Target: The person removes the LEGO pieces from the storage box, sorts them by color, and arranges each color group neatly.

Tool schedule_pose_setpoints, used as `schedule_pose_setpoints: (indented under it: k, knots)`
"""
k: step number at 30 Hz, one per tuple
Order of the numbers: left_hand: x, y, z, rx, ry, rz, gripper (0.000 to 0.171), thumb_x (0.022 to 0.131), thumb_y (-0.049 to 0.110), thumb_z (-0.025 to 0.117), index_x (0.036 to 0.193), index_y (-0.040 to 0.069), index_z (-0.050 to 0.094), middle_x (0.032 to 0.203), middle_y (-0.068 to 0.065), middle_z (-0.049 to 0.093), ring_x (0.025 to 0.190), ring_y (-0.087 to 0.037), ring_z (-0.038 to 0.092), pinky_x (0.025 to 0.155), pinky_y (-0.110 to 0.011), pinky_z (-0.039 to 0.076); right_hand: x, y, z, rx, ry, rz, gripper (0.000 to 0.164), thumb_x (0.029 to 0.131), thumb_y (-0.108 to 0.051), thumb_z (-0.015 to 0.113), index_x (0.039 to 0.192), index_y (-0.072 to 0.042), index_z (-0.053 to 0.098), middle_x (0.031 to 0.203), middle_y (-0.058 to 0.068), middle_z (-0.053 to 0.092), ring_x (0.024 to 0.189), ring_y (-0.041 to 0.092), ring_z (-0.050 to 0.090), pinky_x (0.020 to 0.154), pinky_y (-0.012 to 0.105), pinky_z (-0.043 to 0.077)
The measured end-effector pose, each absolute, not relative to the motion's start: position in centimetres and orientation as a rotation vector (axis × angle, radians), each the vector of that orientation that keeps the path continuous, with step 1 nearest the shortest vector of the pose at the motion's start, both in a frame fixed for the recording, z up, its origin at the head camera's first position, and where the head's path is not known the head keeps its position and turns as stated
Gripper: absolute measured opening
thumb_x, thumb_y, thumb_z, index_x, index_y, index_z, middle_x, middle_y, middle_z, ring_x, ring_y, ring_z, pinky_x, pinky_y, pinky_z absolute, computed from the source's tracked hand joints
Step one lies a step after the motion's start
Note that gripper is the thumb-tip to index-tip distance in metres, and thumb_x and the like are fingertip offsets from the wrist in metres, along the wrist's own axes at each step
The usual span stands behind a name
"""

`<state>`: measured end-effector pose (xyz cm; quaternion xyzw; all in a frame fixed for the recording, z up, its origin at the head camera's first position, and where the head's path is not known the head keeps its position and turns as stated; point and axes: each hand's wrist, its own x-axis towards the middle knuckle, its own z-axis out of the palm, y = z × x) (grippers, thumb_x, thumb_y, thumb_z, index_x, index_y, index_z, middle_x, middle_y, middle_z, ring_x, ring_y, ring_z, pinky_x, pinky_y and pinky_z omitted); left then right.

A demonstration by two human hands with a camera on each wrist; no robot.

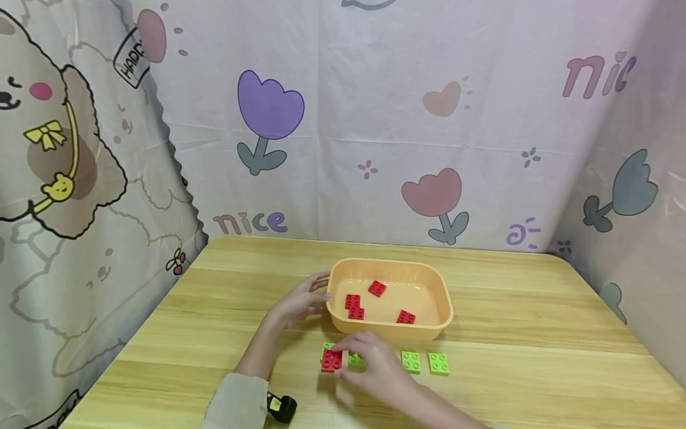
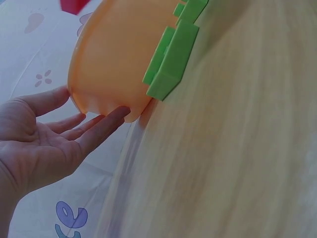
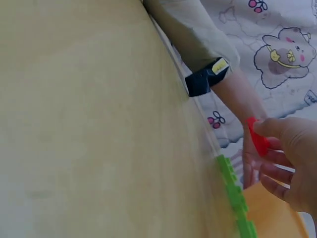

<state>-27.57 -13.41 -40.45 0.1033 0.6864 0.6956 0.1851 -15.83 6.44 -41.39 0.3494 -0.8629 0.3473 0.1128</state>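
My right hand (image 1: 377,363) pinches a red toy brick (image 1: 331,361) between thumb and fingers. In the head view that brick overlaps the leftmost green brick (image 1: 326,347). The right wrist view shows the red brick (image 3: 258,136) held above the row of green bricks (image 3: 233,188). My left hand (image 1: 305,300) touches the left end of a yellow-orange plastic basin (image 1: 386,331). In the left wrist view its thumb meets the rim and its extended fingers lie along the outer wall. Several red bricks (image 1: 377,289) lie inside the basin, studs up.
In front of the basin, green bricks stand in a row on the wooden table (image 1: 514,357), including one (image 1: 411,362) and another (image 1: 438,364) right of my hand. A black device (image 1: 282,409) is by the left forearm. A printed curtain (image 1: 354,196) hangs behind.
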Motion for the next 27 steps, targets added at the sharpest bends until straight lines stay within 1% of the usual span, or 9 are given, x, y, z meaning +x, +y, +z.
schedule_pose_setpoints:
  k: [5, 8, 11, 12, 14, 18, 20, 22, 27]
  knots:
    - [-27.5, -13.4, -40.4, 0.291, 1.933, 1.962, 0.057, 0.091, -0.001, 0.050, 0.142, 0.003, 0.025, 0.144, -0.024, 0.023, 0.119, -0.041, 0.042, 0.090, -0.048, 0.044, -15.6, 6.1, -42.2, 1.041, -2.528, 0.966, 0.030, 0.077, -0.024, 0.074, 0.106, -0.020, 0.067, 0.105, -0.011, 0.059, 0.095, 0.008, 0.052, 0.079, 0.024, 0.049]
    - [-27.5, -13.4, -40.4, 0.288, 1.925, 1.968, 0.057, 0.091, -0.001, 0.050, 0.142, 0.003, 0.025, 0.144, -0.024, 0.023, 0.119, -0.041, 0.041, 0.090, -0.048, 0.044, -15.6, 5.9, -42.7, 1.055, -2.509, 0.925, 0.030, 0.077, -0.025, 0.074, 0.105, -0.020, 0.067, 0.103, -0.011, 0.060, 0.092, 0.006, 0.052, 0.083, 0.029, 0.048]
    - [-27.5, -13.4, -40.4, 0.280, 1.920, 1.973, 0.057, 0.091, -0.001, 0.050, 0.142, 0.004, 0.026, 0.144, -0.024, 0.024, 0.119, -0.041, 0.041, 0.090, -0.048, 0.044, -15.5, 5.8, -43.1, 1.064, -2.499, 0.895, 0.029, 0.077, -0.026, 0.074, 0.104, -0.019, 0.067, 0.102, -0.010, 0.060, 0.090, 0.005, 0.052, 0.082, 0.028, 0.048]
    - [-27.5, -13.4, -40.4, 0.281, 1.924, 1.972, 0.057, 0.091, -0.001, 0.050, 0.142, 0.003, 0.026, 0.144, -0.024, 0.024, 0.119, -0.041, 0.041, 0.090, -0.048, 0.044, -15.4, 5.7, -43.2, 1.065, -2.502, 0.884, 0.029, 0.077, -0.026, 0.074, 0.104, -0.019, 0.067, 0.102, -0.010, 0.060, 0.090, 0.005, 0.052, 0.084, 0.030, 0.047]
    - [-27.5, -13.4, -40.5, 0.278, 1.924, 1.972, 0.057, 0.091, -0.001, 0.050, 0.142, 0.004, 0.026, 0.144, -0.024, 0.024, 0.119, -0.041, 0.041, 0.090, -0.048, 0.044, -15.3, 5.6, -43.4, 1.067, -2.509, 0.873, 0.029, 0.077, -0.027, 0.074, 0.104, -0.019, 0.067, 0.103, -0.010, 0.060, 0.091, 0.006, 0.053, 0.084, 0.030, 0.048]
    - [-27.5, -13.4, -40.5, 0.275, 1.932, 1.968, 0.057, 0.091, -0.001, 0.050, 0.142, 0.004, 0.026, 0.144, -0.024, 0.025, 0.119, -0.040, 0.041, 0.090, -0.048, 0.044, -15.2, 5.5, -43.7, 1.068, -2.536, 0.865, 0.029, 0.077, -0.027, 0.074, 0.104, -0.020, 0.067, 0.104, -0.011, 0.060, 0.092, 0.006, 0.052, 0.081, 0.028, 0.047]
    - [-27.5, -13.4, -40.4, 0.268, 1.930, 1.969, 0.057, 0.091, 0.000, 0.050, 0.142, 0.004, 0.027, 0.144, -0.024, 0.025, 0.119, -0.040, 0.042, 0.090, -0.048, 0.044, -15.1, 5.5, -43.7, 1.069, -2.551, 0.874, 0.029, 0.077, -0.028, 0.073, 0.105, -0.021, 0.067, 0.103, -0.012, 0.060, 0.088, 0.005, 0.050, 0.072, 0.021, 0.046]
    - [-27.5, -13.4, -40.4, 0.263, 1.934, 1.967, 0.057, 0.091, 0.000, 0.050, 0.142, 0.004, 0.027, 0.144, -0.024, 0.025, 0.119, -0.040, 0.042, 0.089, -0.048, 0.044, -15.1, 5.4, -43.8, 1.068, -2.566, 0.881, 0.029, 0.078, -0.028, 0.073, 0.105, -0.021, 0.067, 0.102, -0.013, 0.060, 0.087, 0.004, 0.049, 0.069, 0.018, 0.044]
    - [-27.5, -13.3, -40.3, 0.255, 1.933, 1.971, 0.057, 0.091, -0.001, 0.050, 0.142, 0.004, 0.026, 0.144, -0.024, 0.025, 0.118, -0.040, 0.043, 0.089, -0.048, 0.045, -15.1, 5.4, -44.1, 1.073, -2.574, 0.846, 0.029, 0.078, -0.030, 0.072, 0.106, -0.021, 0.066, 0.103, -0.013, 0.060, 0.091, 0.004, 0.052, 0.076, 0.024, 0.047]
